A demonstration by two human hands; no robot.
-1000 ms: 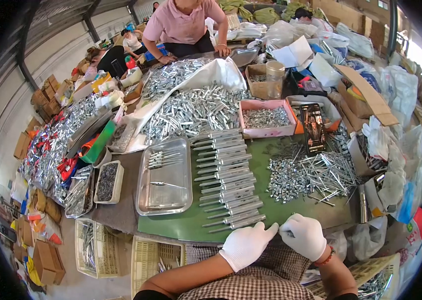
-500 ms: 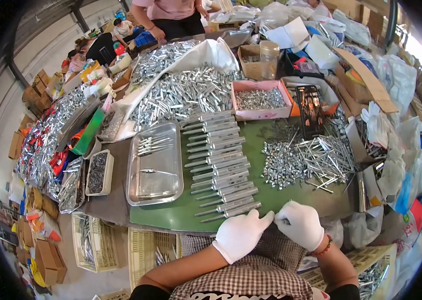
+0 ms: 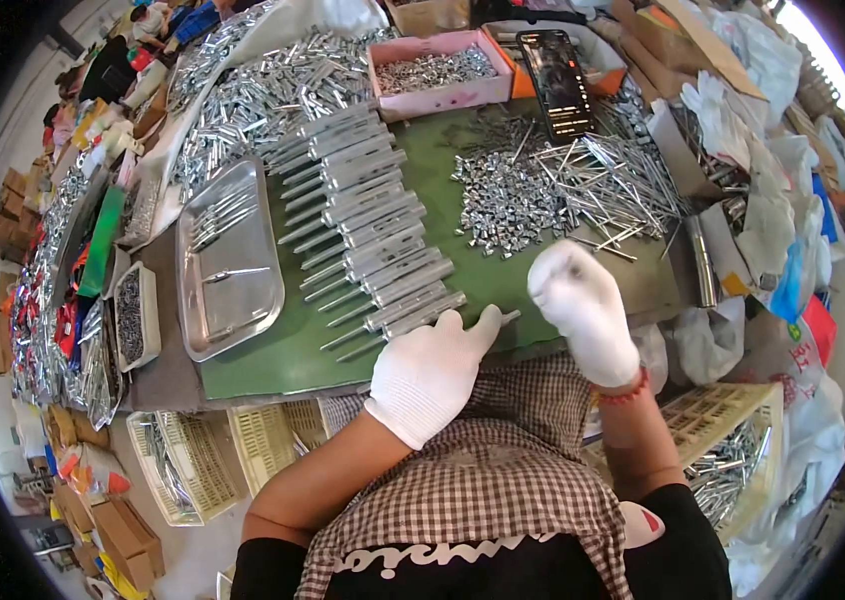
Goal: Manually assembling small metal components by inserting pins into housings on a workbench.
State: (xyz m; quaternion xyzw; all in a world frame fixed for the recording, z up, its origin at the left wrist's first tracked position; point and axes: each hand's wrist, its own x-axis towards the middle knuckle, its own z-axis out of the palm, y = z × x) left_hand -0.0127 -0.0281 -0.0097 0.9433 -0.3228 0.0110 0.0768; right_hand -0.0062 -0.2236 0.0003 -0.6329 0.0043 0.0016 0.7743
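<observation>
"What's that nearest hand up to?"
"The left hand? Pinching a metal part, tip poking out at two o'clock."
"And the right hand?"
"Also two o'clock from the left, apart, blurred. Can't tell if it's closed on anything."
"Beyond?"
"Metal sleeves rowed at eleven on the green worktop, small metal bits at one, phone farther."
</observation>
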